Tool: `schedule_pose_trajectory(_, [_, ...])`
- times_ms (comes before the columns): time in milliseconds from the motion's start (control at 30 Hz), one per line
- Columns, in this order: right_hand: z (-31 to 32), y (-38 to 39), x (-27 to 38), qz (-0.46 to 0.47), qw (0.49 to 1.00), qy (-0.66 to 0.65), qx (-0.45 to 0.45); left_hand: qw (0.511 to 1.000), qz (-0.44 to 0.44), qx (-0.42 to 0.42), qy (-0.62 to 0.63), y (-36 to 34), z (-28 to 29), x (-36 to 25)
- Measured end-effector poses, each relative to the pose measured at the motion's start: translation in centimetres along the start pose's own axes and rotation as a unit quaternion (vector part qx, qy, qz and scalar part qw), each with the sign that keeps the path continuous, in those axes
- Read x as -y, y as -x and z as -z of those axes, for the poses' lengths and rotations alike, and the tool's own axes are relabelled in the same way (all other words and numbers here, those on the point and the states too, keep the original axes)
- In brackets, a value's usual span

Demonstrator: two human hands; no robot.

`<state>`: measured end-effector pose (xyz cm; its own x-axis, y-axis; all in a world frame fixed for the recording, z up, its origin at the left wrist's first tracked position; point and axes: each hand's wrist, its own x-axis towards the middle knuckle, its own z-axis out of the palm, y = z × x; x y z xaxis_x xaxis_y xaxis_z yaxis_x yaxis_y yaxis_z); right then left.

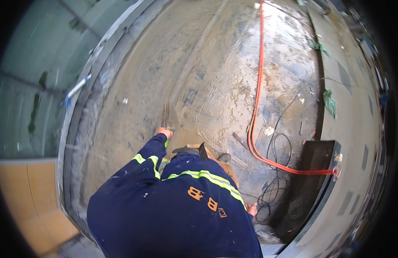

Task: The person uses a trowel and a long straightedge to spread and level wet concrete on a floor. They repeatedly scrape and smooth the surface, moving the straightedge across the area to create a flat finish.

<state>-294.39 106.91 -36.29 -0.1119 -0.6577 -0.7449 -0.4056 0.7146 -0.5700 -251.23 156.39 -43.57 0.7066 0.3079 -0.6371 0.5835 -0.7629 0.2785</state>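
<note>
Ahead of my body, my left hand (166,132) is closed around one end of a bundle of thin brown rods (165,112). The rods point away from me over the wet concrete floor (151,81). What they are made of, I cannot make out. My right hand (251,209) shows only in part past the right side of my navy jacket, low down near a tangle of black cable (267,200). Its fingers are mostly hidden, so I cannot see what, if anything, it holds. A dark boot (224,158) shows ahead of my jacket.
An orange-red hose (257,86) runs down the floor and bends right to a fitting on a dark box-like ledge (321,150). Glass panels (40,94) border the left. Green scraps of netting (330,103) lie at the right wall. Paper scrap (269,130) lies beside the hose.
</note>
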Motion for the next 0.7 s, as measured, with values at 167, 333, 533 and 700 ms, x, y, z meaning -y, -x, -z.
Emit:
schedule_pose_trajectory(167, [-4.0, -6.7, 5.7, 0.005, 0.988, 0.096, 0.12, 0.994, 0.066, -0.081, -0.014, 7.5, -0.8, 9.7])
schedule_pose_trajectory(333, [-4.5, -13.1, 13.6, 0.018, 0.973, 0.181, 0.141, 0.973, 0.182, -0.071, 0.119, 20.0, -1.7, 9.9])
schedule_pose_trajectory(533, [-11.6, -13.4, 18.8, -0.002, 0.959, 0.204, 0.199, 0.966, 0.238, -0.079, -0.068, 25.9, -6.8, 19.1])
schedule_pose_trajectory(700, [-18.4, -9.7, 19.4, 0.085, 0.937, 0.23, 0.249, 0.956, 0.286, -0.051, 0.048, 25.9, -7.4, 21.0])
